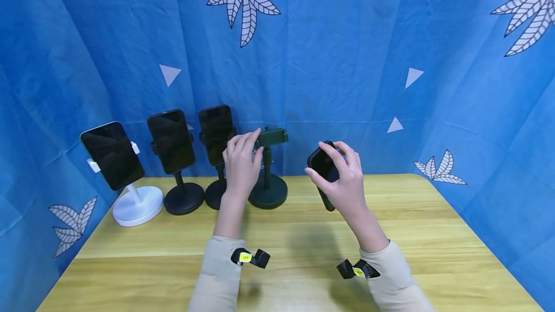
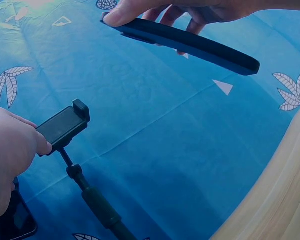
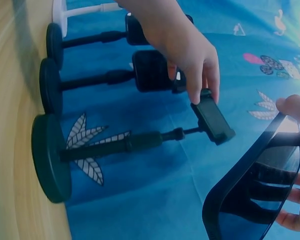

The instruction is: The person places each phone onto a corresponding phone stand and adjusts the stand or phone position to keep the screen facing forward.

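Observation:
My left hand (image 1: 241, 167) pinches the left end of the clamp (image 1: 273, 136) on a dark green phone stand, whose round base (image 1: 269, 199) rests on the table. In the right wrist view this holder (image 3: 214, 119) faces up at a tilt on its thin stem, with no phone in it. To the right, my right hand (image 1: 346, 177) grips a black smartphone (image 1: 323, 163) by its edges, thumb on one side and fingers on the other. The phone is raised off the table, apart from the stand. Seen from the left wrist, the phone (image 2: 200, 47) is nearly edge-on.
Left of the green stand, two black stands (image 1: 184, 199) and a white stand (image 1: 138, 206) each carry a phone (image 1: 113, 155). The nearest black stand is partly hidden behind my left hand. A blue patterned curtain (image 1: 338, 37) hangs behind the wooden table (image 1: 282, 235).

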### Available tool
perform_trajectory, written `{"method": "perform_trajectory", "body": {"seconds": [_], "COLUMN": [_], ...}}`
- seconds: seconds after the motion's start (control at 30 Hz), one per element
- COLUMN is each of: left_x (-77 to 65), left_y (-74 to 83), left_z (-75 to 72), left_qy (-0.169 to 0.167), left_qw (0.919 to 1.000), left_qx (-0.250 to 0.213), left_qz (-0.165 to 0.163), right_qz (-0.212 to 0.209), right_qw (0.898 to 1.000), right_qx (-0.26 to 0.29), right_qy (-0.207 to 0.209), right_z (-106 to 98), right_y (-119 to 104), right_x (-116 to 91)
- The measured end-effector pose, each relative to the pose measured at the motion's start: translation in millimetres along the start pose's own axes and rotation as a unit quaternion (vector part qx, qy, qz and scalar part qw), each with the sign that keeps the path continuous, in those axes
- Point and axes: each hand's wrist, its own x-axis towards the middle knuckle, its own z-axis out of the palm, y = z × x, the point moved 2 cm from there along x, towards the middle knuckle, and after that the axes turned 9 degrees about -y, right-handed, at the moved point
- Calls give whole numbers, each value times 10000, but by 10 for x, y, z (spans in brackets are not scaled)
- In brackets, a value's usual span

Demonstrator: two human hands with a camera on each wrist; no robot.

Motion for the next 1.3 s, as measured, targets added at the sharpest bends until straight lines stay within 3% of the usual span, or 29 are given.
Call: {"method": "perform_trajectory", "body": {"seconds": [1.3], "left_x": [4], "left_y": [-26], "left_z": [19], "left_qy": [35], "left_qw": [10000], "left_qx": [57], "left_qz": [34], "right_qz": [-17], "right_qw": [9956], "right_qx": [844], "right_qy": [401], "right_z": [474], "right_y": [-281], "right_x": [397]}}
